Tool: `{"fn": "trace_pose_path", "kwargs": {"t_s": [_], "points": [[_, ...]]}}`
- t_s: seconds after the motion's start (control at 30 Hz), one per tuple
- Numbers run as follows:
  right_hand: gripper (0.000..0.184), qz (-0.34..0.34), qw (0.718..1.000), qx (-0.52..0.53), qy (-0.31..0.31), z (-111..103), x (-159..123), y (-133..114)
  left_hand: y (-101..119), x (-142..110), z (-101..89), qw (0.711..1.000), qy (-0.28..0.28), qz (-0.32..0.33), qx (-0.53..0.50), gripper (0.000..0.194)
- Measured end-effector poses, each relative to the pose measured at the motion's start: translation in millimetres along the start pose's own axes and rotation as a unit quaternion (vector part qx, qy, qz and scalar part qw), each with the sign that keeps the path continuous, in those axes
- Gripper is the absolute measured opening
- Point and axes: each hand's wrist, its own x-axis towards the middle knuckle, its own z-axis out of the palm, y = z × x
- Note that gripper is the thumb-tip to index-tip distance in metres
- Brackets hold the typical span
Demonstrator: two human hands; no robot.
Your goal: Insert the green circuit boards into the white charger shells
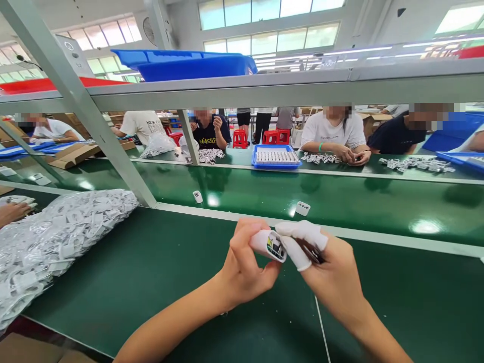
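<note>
My left hand (244, 262) is closed round a small white plastic shell (269, 244) whose open end shows a circuit board inside. My right hand (333, 275) meets it from the right, with white finger cots on two fingers that pinch the shell's end, and a thin dark piece tucked in the same hand. Both hands hover just above the green table (159, 282), near its far edge. A big clear bag of white parts (53, 242) lies to my left.
Two loose white shells (303, 207) (197, 196) sit on the green conveyor belt (340, 201) beyond my hands. A grey shelf frame (113, 151) crosses the view with blue bins (189, 63) on top. Several people work across the belt, beside a blue tray (276, 157) of parts.
</note>
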Motion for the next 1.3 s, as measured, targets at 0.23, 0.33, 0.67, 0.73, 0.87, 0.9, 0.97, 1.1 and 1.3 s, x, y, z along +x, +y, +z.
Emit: {"fn": "trace_pose_path", "kwargs": {"t_s": [0.23, 0.33, 0.67, 0.73, 0.87, 0.9, 0.97, 1.1, 1.3], "points": [[0.015, 0.031, 0.996, -0.068, -0.051, -1, 10, 7, 2, 0, -6.9, 0.994, -0.088, -0.037, 0.050, 0.073], [0.015, 0.006, 0.994, -0.083, -0.070, 2, 8, 10, 4, 0, -8.7, 0.994, -0.099, -0.018, 0.044, 0.074], [0.023, -0.076, 0.986, -0.076, -0.128, -15, 15, 19, 11, 2, -13.1, 0.975, -0.209, -0.064, -0.042, 0.081], [0.030, -0.069, 0.987, -0.057, -0.130, -17, 15, 18, 11, 5, -18.2, 0.968, -0.231, -0.075, -0.056, 0.080], [0.039, 0.021, 0.997, -0.037, -0.063, -17, 15, 18, 5, 9, -23.5, 0.980, -0.176, -0.081, -0.039, 0.073], [0.036, 0.046, 0.998, -0.038, -0.037, -17, 14, 18, 4, 9, -23.8, 0.986, -0.144, -0.079, -0.032, 0.072], [0.025, 0.088, 0.995, -0.037, -0.005, -17, 14, 17, 0, 11, -23.8, 0.993, -0.077, -0.082, -0.023, 0.072], [0.024, 0.121, 0.992, 0.013, -0.011, -15, 8, 9, 0, 14, -23.8, 0.996, 0.012, -0.082, -0.029, 0.071], [0.030, -0.007, 0.999, 0.032, -0.016, -1, -5, -8, 4, 15, -21.0, 0.997, 0.024, -0.053, -0.048, 0.073]]}}
